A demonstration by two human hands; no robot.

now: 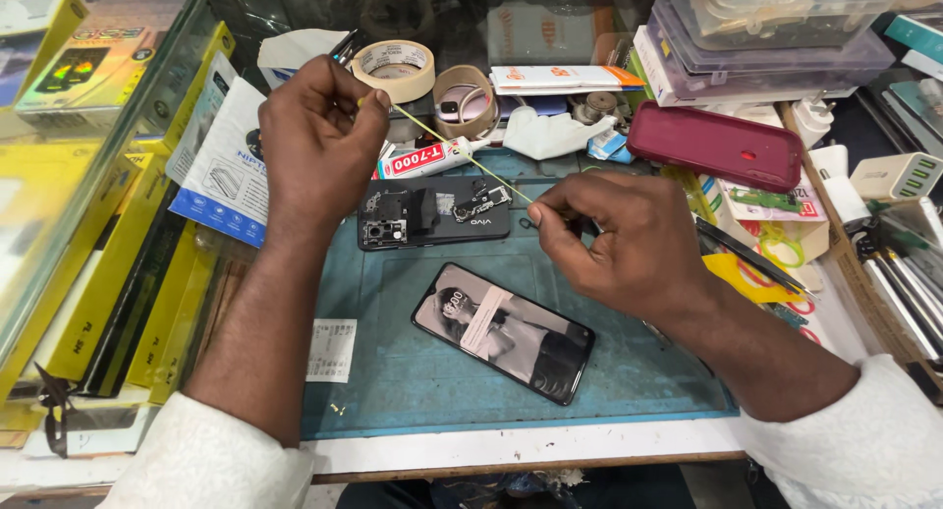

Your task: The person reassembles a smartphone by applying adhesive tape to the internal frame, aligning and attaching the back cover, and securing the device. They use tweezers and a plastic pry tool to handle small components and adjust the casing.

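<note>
Head view:
- The left hand (319,136) is raised above the worktop, its fingers pinched shut on one end of a thin pale yellow strip (462,158).
- The right hand (619,239) is lower and to the right, thumb and forefinger closed on the strip's other end, with a pair of slim black metal tweezers (751,258) also gripped in that hand and jutting out to the right.
- The strip is stretched taut between the two hands, slanting down from the left hand to the right.
- Under the strip lies an opened dark smartphone body (432,214), its inner parts showing, on a worn blue-green work mat (413,371).
- Nearer the person on the mat lies a black phone display panel (503,332), face up and turned at an angle.
- Just behind the opened phone lies a small white glue tube with a red label (427,160).
- A roll of cream masking tape (393,70) sits behind the left hand.
- A dark red soft phone cover (715,145) lies behind the right hand.
</note>
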